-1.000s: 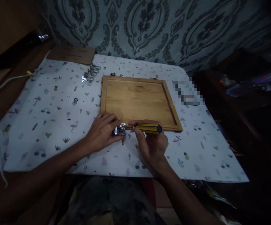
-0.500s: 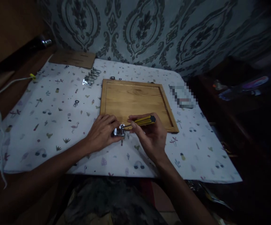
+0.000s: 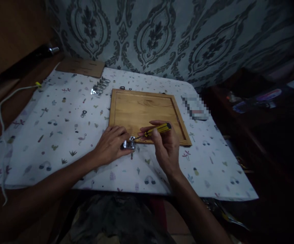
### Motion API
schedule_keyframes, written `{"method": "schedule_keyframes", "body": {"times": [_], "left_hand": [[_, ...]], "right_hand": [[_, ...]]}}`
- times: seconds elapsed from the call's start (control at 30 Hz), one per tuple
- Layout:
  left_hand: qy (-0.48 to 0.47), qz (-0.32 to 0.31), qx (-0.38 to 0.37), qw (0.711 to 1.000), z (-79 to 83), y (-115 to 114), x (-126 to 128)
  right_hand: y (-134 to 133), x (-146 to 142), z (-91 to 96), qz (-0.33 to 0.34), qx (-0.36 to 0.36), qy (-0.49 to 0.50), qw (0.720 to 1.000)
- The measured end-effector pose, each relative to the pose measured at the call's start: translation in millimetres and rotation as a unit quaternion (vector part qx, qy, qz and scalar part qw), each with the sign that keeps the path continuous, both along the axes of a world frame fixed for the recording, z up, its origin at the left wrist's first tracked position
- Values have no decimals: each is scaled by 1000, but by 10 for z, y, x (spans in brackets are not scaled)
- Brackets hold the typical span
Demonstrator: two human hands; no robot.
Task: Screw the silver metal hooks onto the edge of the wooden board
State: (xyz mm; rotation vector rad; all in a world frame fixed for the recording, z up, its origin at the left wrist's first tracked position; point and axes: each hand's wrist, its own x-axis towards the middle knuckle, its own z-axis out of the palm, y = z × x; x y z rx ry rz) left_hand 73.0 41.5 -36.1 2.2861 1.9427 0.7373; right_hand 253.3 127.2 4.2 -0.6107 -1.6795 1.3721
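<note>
My left hand (image 3: 113, 144) is closed on a shiny metal hinge (image 3: 129, 145) at the near edge of a framed wooden panel (image 3: 143, 108). In my right hand (image 3: 165, 145) is a yellow and black screwdriver (image 3: 159, 129), held by its handle and slanting down to the left. The screwdriver's tip reaches the hinge plate; whether it sits in a screw is too small to tell. The panel lies flat, recessed side up. Part of its near left corner is hidden by my left fingers.
Several metal hinges (image 3: 101, 85) lie in a row at the back left, near a brown cardboard piece (image 3: 80, 67). A blurred-out flat object (image 3: 197, 106) lies right of the panel. A white cord (image 3: 1, 118) hangs over the left side. A patterned wall (image 3: 154, 37) stands behind the table.
My right fingers have shifted on the screwdriver handle, with the thumb now lying across it. My left hand stays on the hinge. The camera view has moved slightly.
</note>
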Motion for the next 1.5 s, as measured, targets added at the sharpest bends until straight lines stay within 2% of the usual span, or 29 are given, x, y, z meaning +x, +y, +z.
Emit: {"method": "schedule_keyframes", "body": {"times": [0.1, 0.23, 0.6, 0.8, 0.97, 1.07, 1.2, 1.37, 1.5], "left_hand": [[2, 1, -5, 1000, 6, 6, 0], [2, 4, -11, 1000, 10, 11, 7], [8, 0, -16, 1000, 14, 9, 4], [2, 3, -25, 1000, 10, 11, 6], [9, 4, -17, 1000, 13, 14, 4], [8, 3, -20, 1000, 22, 15, 0], [6, 1, -27, 1000, 34, 16, -1], [-1, 2, -20, 1000, 22, 14, 1], [7, 6, -20, 1000, 22, 13, 9]], "right_hand": [[14, 3, 16, 3, 14, 1, 1000], [50, 4, 52, -30, 45, -17, 998], [71, -12, 38, -45, -8, 27, 999], [73, 24, 51, -19, 31, 15, 999], [101, 39, 98, -73, 112, -25, 991], [92, 24, 120, -88, 79, -23, 993], [72, 7, 124, -51, -2, 7, 999], [78, 31, 127, 4, 10, 17, 1000], [78, 40, 140, -6, 20, 1, 1000]]}}
